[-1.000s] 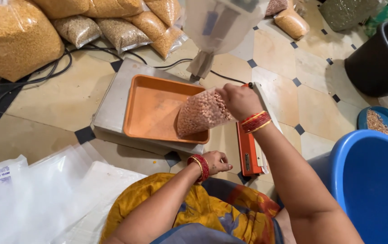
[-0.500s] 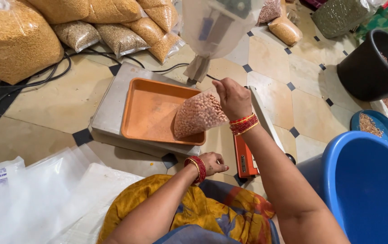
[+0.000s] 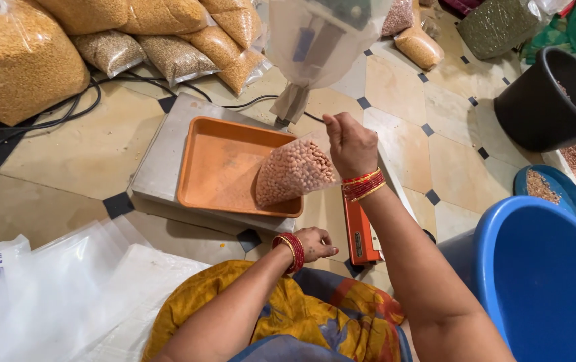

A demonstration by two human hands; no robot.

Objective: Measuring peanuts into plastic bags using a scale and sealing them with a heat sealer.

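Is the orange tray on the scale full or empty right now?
Empty. The orange tray shows only its bare bottom; the bag of peanuts hangs above it from the right hand.

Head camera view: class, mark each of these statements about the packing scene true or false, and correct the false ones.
1. The right hand holds a clear bag of peanuts lifted over the orange tray. True.
2. The left hand grips the bag of peanuts as well. False: it rests low near the person's lap, apart from the bag.
3. The orange tray sits on a flat grey scale platform. True.
4. The blue tub stands to the person's left. False: it is at their right.
5. Red bangles are worn on the right wrist. True.
6. The black bucket stands on the tray. False: it stands on the floor at far right.
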